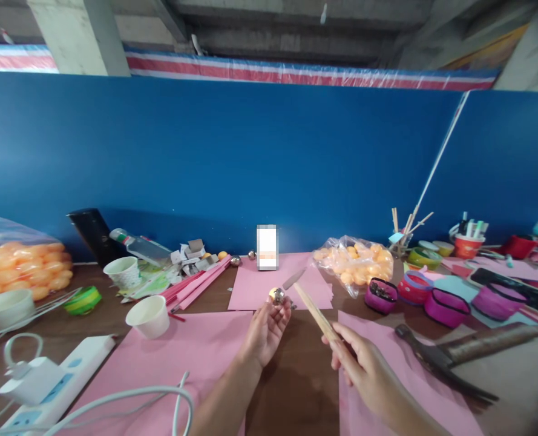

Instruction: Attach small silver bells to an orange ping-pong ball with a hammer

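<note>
The left hand (266,327) pinches a small shiny ball (278,295) in its fingertips, above the brown table (296,375). The right hand (359,360) grips a wooden stick (314,312). The ball could slip and roll away, because the pinch is tiny.

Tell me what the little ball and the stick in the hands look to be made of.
Small ball, pinched in the left hand's fingertips: probably polished metal, since it is silvery with a bright glint. Stick, gripped by the right hand: likely bare wood or bamboo, pale tan, matte, straight.
</note>
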Demonstrator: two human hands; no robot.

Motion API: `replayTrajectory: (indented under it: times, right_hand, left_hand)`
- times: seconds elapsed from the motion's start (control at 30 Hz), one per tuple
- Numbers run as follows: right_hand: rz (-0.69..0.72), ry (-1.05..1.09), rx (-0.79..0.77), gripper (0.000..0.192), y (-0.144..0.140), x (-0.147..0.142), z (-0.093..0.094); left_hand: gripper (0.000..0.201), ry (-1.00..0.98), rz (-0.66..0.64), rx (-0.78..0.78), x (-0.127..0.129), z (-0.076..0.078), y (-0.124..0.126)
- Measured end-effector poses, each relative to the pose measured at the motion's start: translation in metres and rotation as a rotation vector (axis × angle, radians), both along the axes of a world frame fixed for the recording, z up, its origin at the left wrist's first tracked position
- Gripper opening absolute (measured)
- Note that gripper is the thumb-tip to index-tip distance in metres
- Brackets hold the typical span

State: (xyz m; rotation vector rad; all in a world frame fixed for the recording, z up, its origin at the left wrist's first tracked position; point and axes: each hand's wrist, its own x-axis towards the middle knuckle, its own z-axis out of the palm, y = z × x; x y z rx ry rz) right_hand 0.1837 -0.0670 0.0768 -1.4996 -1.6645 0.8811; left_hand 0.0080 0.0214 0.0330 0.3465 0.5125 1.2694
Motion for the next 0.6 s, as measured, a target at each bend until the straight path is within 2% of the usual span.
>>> replayTrajectory:
  times: [0.17,0.33,0.6]
  right_hand:
    - [0.008,-0.006,-0.012,0.038,-0.0005,-0.0016,-0.0007]
    - [-0.006,-0.006,0.015,0.038,-0.0011,-0.003,0.0005]
    - [-0.007,-0.055,0.007,0.037,-0.0016,-0.0044,0.0048]
  left_hand:
    - [0.021,-0.025,-0.015,-0.003,0.0003,0.001,-0.0003]
    - [0.015,-0.033,0.055,-0.022,0.0006,-0.0007,0.0016]
    - [0.022,-0.06,0.054,0.022,0.0003,0.0016,0.0004]
